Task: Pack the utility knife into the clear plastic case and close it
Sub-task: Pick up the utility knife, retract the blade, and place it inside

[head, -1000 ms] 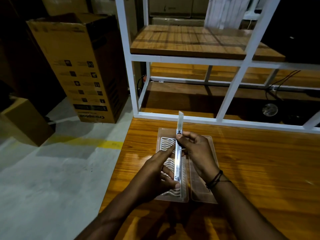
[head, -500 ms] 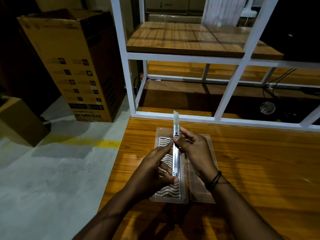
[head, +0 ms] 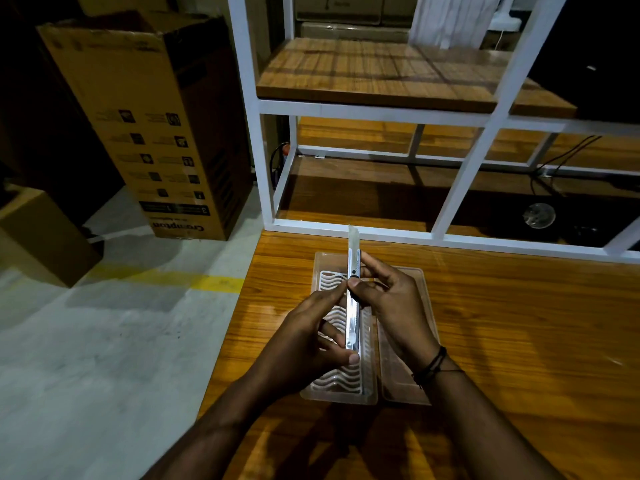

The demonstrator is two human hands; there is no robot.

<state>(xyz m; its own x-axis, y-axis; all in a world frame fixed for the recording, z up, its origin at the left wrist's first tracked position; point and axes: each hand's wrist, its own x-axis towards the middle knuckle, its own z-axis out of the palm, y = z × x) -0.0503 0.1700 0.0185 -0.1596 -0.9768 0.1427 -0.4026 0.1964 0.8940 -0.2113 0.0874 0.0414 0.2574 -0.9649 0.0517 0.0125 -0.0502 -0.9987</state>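
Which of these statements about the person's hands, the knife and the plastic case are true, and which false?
1. The slim silver metal utility knife is held by both the left hand and the right hand. True.
2. The clear plastic case is shut. False: it lies open on the wooden table.
3. The knife's blade is sticking out. True.
4. The knife lies in the case. False: it is held above it.
5. A brown cardboard box stands on the table. False: it stands on the floor.

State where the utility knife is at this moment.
In the head view, the utility knife is held between the left hand and right hand, above the open clear plastic case on the wooden table, blade pointing away toward the white shelf frame.
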